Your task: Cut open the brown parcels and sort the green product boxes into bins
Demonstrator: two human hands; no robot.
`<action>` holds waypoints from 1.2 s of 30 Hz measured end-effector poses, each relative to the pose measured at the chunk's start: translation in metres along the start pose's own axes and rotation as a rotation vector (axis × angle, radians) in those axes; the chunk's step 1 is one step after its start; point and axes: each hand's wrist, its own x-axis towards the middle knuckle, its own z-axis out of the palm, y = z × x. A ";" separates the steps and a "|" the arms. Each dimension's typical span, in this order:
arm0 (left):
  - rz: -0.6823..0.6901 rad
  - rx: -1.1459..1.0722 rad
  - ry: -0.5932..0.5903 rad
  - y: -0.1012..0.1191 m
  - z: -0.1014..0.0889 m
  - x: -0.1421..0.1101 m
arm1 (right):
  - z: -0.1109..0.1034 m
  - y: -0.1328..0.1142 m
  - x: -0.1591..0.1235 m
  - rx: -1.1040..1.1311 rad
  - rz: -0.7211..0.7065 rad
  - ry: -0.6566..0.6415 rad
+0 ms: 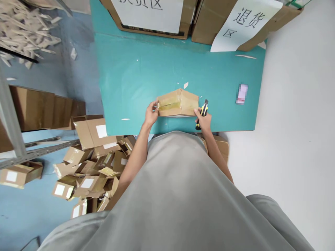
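Observation:
A small brown cardboard box [178, 102] sealed with clear tape rests on the teal table [131, 76] near its front edge. My left hand [151, 113] grips the box's left end, fingers curled on it. My right hand [203, 120] is closed round a yellow and black utility knife [203, 112], its tip pointing up and away beside the box's right end; the thumb touches the box's corner.
Two large cardboard boxes with white paper labels [149, 14] [243, 21] stand at the table's far edge. A small pink item [242, 93] lies at the right. A pile of small cardboard boxes [91, 164] covers the blue floor on the left, beside a metal rack [10, 129].

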 end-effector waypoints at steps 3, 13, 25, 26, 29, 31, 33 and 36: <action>-0.062 0.002 -0.090 -0.010 0.028 -0.004 | -0.020 -0.011 0.004 -0.051 -0.062 0.047; -0.012 -0.014 -0.190 0.007 0.039 -0.015 | -0.020 -0.014 -0.013 -0.123 -0.059 0.010; 0.102 -0.085 -0.290 0.094 -0.022 -0.001 | -0.002 -0.043 -0.046 -0.703 -0.309 -0.082; 0.101 -0.091 -0.311 0.090 -0.025 0.003 | -0.002 -0.048 -0.053 -0.746 -0.336 -0.115; 0.098 -0.111 -0.345 0.081 -0.025 0.014 | 0.005 -0.063 -0.076 -0.770 -0.394 -0.283; 0.084 -0.132 -0.341 0.076 -0.022 0.020 | 0.015 -0.071 -0.089 -0.783 -0.409 -0.396; 0.072 -0.153 -0.340 0.074 -0.019 0.023 | 0.029 -0.077 -0.098 -0.833 -0.397 -0.462; 0.071 -0.175 -0.356 0.077 -0.019 0.024 | 0.046 -0.083 -0.104 -0.904 -0.352 -0.458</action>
